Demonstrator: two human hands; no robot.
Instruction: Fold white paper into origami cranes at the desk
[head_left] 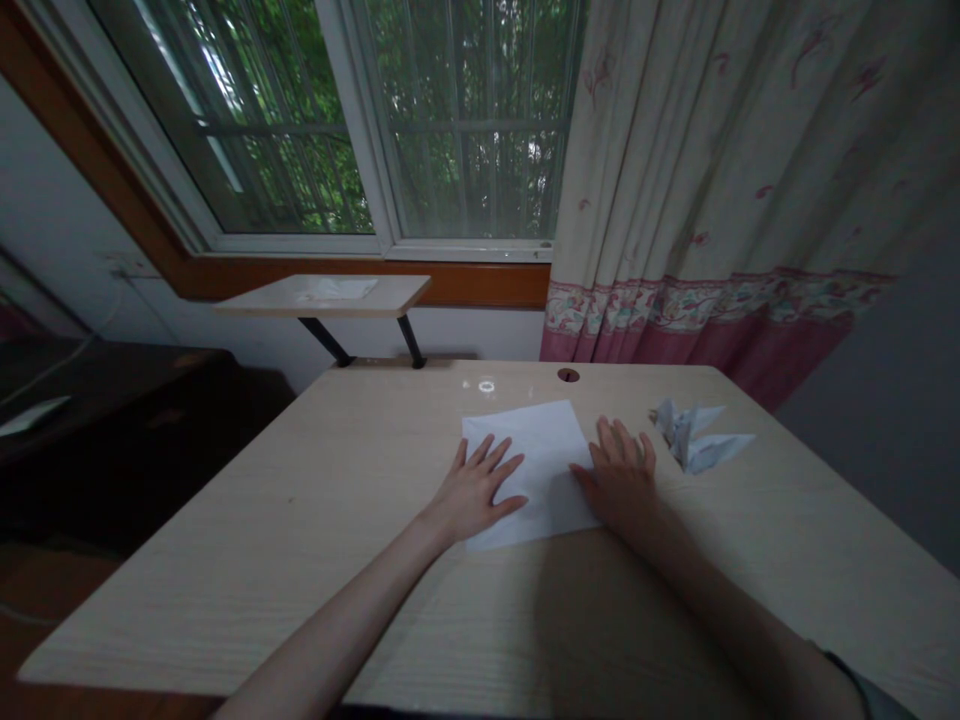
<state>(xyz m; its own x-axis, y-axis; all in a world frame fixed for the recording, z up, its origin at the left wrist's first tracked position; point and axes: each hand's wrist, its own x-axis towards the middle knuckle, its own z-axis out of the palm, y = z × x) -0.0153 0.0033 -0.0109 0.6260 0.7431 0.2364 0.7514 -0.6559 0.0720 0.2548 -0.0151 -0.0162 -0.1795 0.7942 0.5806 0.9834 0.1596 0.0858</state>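
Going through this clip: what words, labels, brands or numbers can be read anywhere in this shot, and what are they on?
No readable text anywhere.
The white sheet of paper under the left hand and right hand shows no print.
The pale slip on the dark furniture is too small and blurred to tell.
The curtain bears only patterns.
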